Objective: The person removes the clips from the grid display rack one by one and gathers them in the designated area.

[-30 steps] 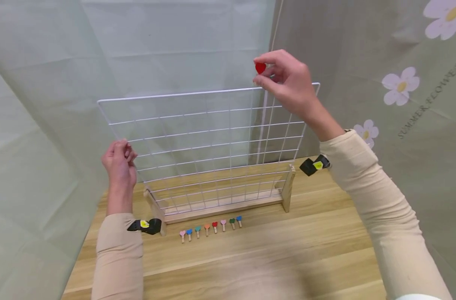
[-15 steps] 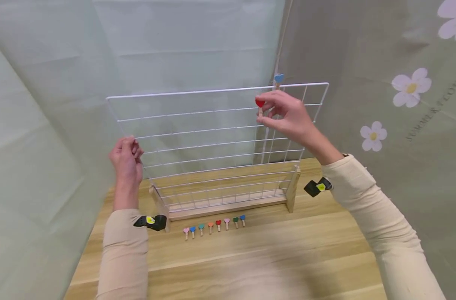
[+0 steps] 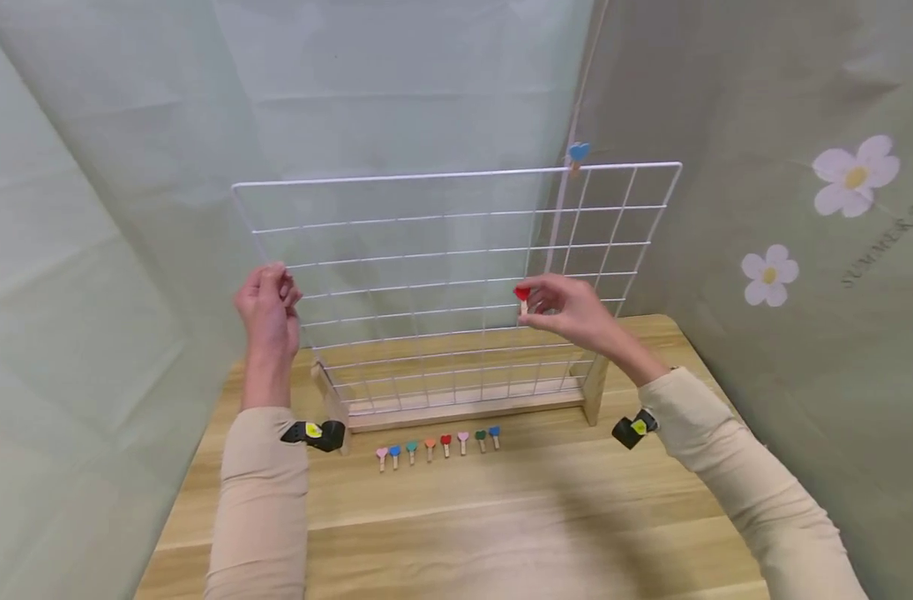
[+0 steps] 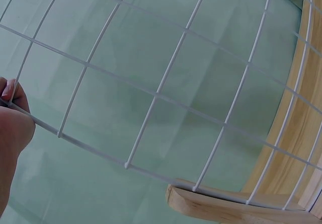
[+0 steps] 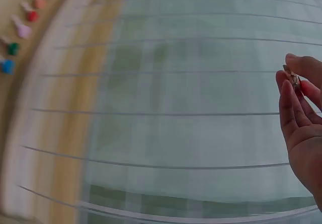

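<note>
Light wood tabletop (image 3: 546, 533), grain running L–R. Toward the back stood a wooden rack base (image 3: 464, 410) w/ two upright end feet, holding a white wire grid panel (image 3: 456, 275) upright. Just in front of the base lay a row of small heart-topped clothespins (image 3: 437, 446), seven, side by side, not touching: pink, blue, teal, orange, red, pink, green, blue at R end unclear in count.

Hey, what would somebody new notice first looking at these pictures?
Probably the white wire grid standing upright in its wooden base on the table. The left hand grips its left edge, while the right hand pinches a red heart clip in front of the mesh. A blue heart clip sits on the top wire, and a row of coloured clips lies before the base.
</note>
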